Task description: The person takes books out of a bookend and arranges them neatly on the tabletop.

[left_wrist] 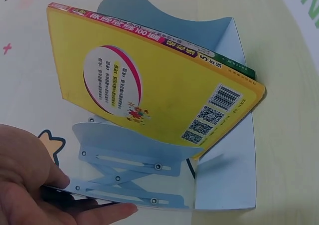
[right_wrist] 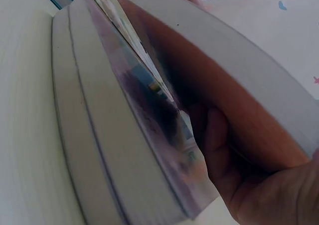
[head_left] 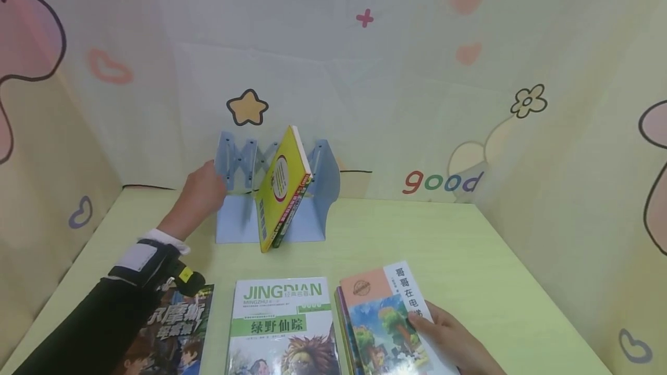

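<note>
At the far side, my left hand (head_left: 202,188) grips the left end panel of a light-blue expandable book rack (head_left: 332,190). In the left wrist view, thumb and fingers lie on either side of that panel's edge. A yellow book (head_left: 273,204), with a thinner green-spined one against it, leans tilted in the rack. Near the front right, my right hand (head_left: 455,337) holds the top book (head_left: 398,305), which has an orange and white cover, by its right side. In the right wrist view its fingers reach under this book (right_wrist: 234,70), lifted at an angle off the books below (right_wrist: 99,110).
A white and green book (head_left: 281,317) lies flat at the front middle. Left of it lies a dark comic-style book (head_left: 179,328), partly covered by my left sleeve. The pale yellow table (head_left: 469,259) meets a patterned cloth wall (head_left: 396,109) behind the rack.
</note>
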### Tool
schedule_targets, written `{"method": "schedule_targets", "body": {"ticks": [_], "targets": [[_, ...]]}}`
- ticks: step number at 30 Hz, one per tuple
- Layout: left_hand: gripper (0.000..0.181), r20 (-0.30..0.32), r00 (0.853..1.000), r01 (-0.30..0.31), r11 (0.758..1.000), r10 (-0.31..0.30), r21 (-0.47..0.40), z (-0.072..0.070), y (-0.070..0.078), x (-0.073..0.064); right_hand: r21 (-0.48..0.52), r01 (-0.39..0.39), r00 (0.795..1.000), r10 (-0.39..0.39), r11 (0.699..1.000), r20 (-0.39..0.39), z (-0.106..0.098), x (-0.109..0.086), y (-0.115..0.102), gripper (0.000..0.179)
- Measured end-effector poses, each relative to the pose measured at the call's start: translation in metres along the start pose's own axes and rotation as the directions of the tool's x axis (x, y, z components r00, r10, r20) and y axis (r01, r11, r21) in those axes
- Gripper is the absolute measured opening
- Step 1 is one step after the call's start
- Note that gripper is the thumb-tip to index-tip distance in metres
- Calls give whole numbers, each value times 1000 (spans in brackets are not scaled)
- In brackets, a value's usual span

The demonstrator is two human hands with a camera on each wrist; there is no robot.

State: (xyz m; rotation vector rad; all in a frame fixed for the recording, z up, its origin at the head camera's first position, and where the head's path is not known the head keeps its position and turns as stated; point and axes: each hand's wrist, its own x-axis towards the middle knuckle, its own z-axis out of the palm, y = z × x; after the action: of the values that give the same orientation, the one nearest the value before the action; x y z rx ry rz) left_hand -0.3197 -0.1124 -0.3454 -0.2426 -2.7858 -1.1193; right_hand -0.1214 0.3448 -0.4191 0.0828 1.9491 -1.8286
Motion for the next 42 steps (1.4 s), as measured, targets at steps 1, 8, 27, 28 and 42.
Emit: {"method": "schedule_targets", "body": {"ticks": [1, 8, 27, 28, 42], "targets": [[45, -4, 1000, -5, 1000, 5, 6, 0, 0, -1, 6, -1, 1000, 1, 1000, 5, 1, 0, 1, 72], [40, -34, 999, -21, 999, 22, 24, 4, -1, -4, -85, 12, 1000, -14, 996, -18, 3, 1, 6, 75], [44, -47, 998, 29, 999, -28, 33, 8, 1, -4, -636, -190, 885, -150, 748, -441, 33, 5, 4, 46], [44, -49, 998, 29, 999, -28, 33, 8, 0, -4, -676, -216, 879, -162, 705, -449, 33, 6, 3, 43], [40, -62, 997, 39, 999, -38, 11, 11, 3, -7, -808, -312, 856, -221, 500, -468, 34, 7, -6, 71]]}}
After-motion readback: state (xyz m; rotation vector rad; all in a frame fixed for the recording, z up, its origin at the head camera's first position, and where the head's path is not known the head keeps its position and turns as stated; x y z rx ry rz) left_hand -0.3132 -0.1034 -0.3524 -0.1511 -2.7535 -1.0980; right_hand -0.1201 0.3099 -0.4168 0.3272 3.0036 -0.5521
